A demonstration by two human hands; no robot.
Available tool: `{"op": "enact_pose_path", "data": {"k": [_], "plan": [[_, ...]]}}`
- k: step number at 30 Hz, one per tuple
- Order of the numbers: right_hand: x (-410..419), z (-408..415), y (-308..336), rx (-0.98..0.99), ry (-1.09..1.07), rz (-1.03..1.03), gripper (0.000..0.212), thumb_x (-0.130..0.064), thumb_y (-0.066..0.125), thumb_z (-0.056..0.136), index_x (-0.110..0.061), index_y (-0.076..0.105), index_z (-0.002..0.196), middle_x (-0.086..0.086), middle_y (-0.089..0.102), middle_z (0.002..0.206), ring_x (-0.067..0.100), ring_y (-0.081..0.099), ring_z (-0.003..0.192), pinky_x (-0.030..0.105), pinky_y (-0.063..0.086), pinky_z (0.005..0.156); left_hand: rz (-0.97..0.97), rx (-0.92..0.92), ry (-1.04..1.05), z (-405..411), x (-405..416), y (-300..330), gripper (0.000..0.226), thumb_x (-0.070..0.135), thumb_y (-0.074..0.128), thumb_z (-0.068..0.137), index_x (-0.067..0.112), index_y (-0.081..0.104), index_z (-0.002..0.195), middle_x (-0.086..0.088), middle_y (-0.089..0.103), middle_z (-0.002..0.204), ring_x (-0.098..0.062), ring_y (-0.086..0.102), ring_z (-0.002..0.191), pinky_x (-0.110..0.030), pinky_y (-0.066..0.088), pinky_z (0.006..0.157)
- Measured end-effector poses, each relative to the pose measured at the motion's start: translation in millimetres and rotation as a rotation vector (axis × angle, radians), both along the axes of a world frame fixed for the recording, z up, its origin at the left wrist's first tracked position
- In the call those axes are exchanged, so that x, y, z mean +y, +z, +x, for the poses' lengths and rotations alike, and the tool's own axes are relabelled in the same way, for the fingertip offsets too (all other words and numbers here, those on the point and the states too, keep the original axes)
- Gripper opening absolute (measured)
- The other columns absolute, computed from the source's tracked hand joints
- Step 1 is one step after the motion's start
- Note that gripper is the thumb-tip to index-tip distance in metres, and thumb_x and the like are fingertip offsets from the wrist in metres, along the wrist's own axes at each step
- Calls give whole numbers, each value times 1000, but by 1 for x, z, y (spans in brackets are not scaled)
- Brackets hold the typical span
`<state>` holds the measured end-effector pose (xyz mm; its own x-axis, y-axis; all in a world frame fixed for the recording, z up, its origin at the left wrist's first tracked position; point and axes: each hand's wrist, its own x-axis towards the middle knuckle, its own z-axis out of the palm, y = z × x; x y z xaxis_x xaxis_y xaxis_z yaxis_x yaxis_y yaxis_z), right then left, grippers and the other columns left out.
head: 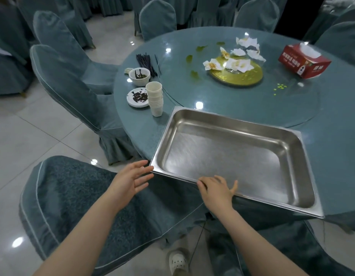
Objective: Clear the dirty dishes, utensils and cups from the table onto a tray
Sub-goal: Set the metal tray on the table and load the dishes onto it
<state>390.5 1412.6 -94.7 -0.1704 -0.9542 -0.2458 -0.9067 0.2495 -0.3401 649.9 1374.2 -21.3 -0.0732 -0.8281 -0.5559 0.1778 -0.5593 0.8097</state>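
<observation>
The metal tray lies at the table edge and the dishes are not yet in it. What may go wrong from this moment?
1. The tray seems to overhang the table at its near rim, under the right hand; weight placed there might tip it.
2. The tall stack of cups could topple if it is lifted carelessly.
3. The bowl and the plate hold dark scraps, which may spill when carried.

1 head-worn wide-angle view looks forward and steeply down from the near edge of the round table (242,108). Nearest the lens, at the bottom, are both forearms, the left hand (130,179) and the right hand (217,188), at the tray (304,156) on that near edge. The table's far edge sits high in the view, with covered chairs (59,196) bowed by the lens along the left side.
</observation>
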Motion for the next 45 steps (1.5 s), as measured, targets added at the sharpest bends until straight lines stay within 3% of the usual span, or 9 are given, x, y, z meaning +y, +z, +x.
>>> {"op": "enact_pose_path", "data": {"k": [6, 10, 14, 17, 19, 25, 32, 39, 45], "plan": [[-9, 26, 5, -7, 10, 6, 32, -52, 31, 97, -45, 61, 105, -19, 60, 115, 14, 34, 132, 66, -7, 106, -27, 20, 14, 26, 5, 11, 26, 15, 50, 95, 19, 59, 119, -3, 70, 114, -20, 66, 104, -37, 49, 90], [-16, 47, 16, -50, -58, -2, 33, -46, 34, 96, -33, 63, 87, -14, 62, 97, 18, 39, 128, 71, -13, 102, -104, 30, 8, 66, 9, 31, 23, 15, 49, 96, 21, 60, 115, -3, 70, 115, -20, 66, 105, -38, 48, 94], [-19, 94, 32, -101, -75, -69, 37, -47, 41, 96, -31, 55, 127, -8, 54, 134, 18, 30, 139, 64, -5, 109, -186, 58, -10, 119, 15, 51, 23, 13, 46, 98, 20, 60, 114, -2, 70, 113, -21, 67, 103, -38, 49, 94], [-16, 151, 52, -268, -72, -186, 39, -39, 49, 95, -25, 54, 132, -4, 55, 136, 18, 48, 127, 48, 24, 113, -244, 71, -45, 174, 23, 65, 24, 13, 45, 98, 18, 59, 116, -2, 71, 113, -21, 68, 102, -37, 50, 90], [-13, 191, 65, -452, -65, -278, 37, -30, 55, 94, -21, 57, 129, -4, 59, 130, 15, 55, 119, 29, 39, 101, -292, 68, -66, 216, 25, 73, 27, 13, 46, 96, 18, 57, 120, -2, 70, 114, -21, 68, 102, -37, 49, 87], [-8, 297, 101, -753, -55, -287, 28, -15, 57, 93, -23, 62, 119, -11, 66, 114, -7, 59, 102, 8, 43, 84, -363, 65, -55, 321, 22, 91, 28, 15, 47, 96, 19, 57, 121, -2, 70, 115, -20, 67, 105, -36, 47, 88], [-51, 362, 115, -940, -90, -204, 27, -8, 52, 95, -28, 64, 109, -7, 72, 105, 10, 65, 103, 31, 49, 90, -325, 108, 21, 392, -19, 84, 27, 15, 49, 94, 19, 58, 119, -3, 70, 113, -22, 68, 103, -36, 48, 87], [-160, 388, 104, -969, -153, -294, 27, -3, 51, 95, -22, 66, 108, -6, 73, 99, 4, 69, 90, 14, 50, 74, -338, 45, -25, 434, -143, 92, 27, 15, 51, 94, 17, 58, 120, -3, 71, 111, -21, 68, 102, -36, 47, 93], [-252, 380, 96, -987, -378, -425, 23, -1, 54, 92, -20, 65, 100, -1, 73, 97, 13, 67, 91, 21, 46, 77, -340, 28, -134, 435, -265, 101, 27, 13, 48, 96, 16, 58, 121, -4, 71, 112, -22, 68, 103, -37, 46, 97]]}}
